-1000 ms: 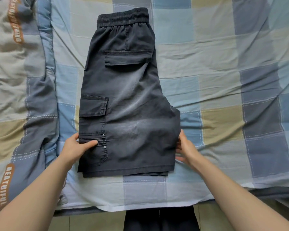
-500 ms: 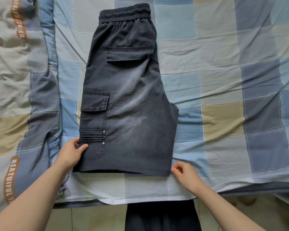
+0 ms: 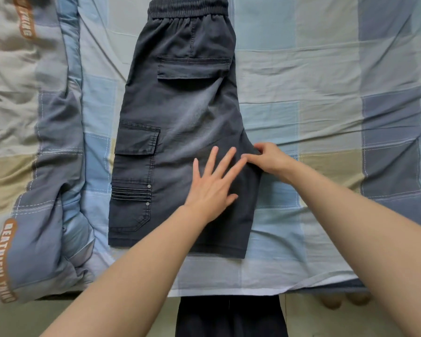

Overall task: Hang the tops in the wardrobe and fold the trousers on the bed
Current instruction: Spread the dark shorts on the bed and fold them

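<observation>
Dark grey cargo shorts [image 3: 180, 113] lie flat on the checked bed sheet [image 3: 326, 81], folded lengthwise, waistband at the far end, hem toward me. My left hand [image 3: 212, 186] rests palm down on the lower right part of the shorts, fingers spread. At the crotch point on the shorts' right edge, my right hand [image 3: 270, 159] pinches the fabric between thumb and fingers.
A rumpled quilt [image 3: 29, 166] with orange lettering lies bunched along the left side of the bed. The bed's near edge [image 3: 229, 291] runs below the shorts, with floor and my dark trousers [image 3: 229, 317] under it.
My left hand left the shorts' left hem corner and now lies flat on the lower right. My right hand moved from the hem's right corner up to the crotch point.
</observation>
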`<state>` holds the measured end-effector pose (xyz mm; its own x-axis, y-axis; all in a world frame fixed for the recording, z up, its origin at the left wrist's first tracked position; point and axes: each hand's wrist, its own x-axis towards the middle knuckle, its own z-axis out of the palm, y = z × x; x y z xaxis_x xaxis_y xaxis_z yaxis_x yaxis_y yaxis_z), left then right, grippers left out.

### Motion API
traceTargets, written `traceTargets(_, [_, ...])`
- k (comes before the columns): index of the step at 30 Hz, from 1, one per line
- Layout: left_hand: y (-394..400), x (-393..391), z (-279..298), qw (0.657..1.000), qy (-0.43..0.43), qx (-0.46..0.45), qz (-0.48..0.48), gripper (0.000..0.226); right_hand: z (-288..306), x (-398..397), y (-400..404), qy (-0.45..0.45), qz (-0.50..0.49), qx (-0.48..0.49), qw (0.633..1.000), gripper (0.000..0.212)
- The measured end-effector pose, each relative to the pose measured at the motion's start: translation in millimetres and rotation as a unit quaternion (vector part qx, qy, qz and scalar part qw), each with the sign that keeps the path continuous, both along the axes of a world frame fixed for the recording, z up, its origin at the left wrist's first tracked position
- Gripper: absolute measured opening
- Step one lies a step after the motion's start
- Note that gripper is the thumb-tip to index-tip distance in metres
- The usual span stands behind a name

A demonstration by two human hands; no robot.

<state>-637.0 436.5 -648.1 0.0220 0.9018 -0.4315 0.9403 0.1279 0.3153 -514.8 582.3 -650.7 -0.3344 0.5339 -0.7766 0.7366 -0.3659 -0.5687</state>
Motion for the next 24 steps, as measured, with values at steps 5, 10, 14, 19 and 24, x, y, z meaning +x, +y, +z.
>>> traceTargets(5, [2.2, -1.8, -20.2, 0.99, 0.002, -0.133, 0.052, 0.125, 6.6, 34.0, 5.5, 0.064, -0.063, -0.033, 0.995, 0.013])
traceTargets(10, [-3.4, -4.8, -18.6, 0.984, 0.054, -0.171, 0.014, 0.128, -1.3, 60.1, -9.4, -0.013, -0.227, -0.006, 0.974, 0.014])
traceTargets(14, [-16.3, 15.8, -12.1, 0.989, 0.069, -0.127, -0.03, 0.1, -1.4, 46.4, -15.5, 0.018, -0.211, -0.058, 0.976, 0.019])
traceTargets(19, [-54.7, 56.4, -7.2, 0.974, 0.01, -0.167, -0.151, 0.081, 2.7, 29.1, -6.7, 0.042, -0.221, -0.14, 0.964, 0.031])
traceTargets(24, [-59.7, 62.9, 0.0, 0.979, -0.172, -0.102, 0.049, 0.056, 11.0, 25.7, -12.8, 0.038, -0.143, -0.129, 0.981, 0.035])
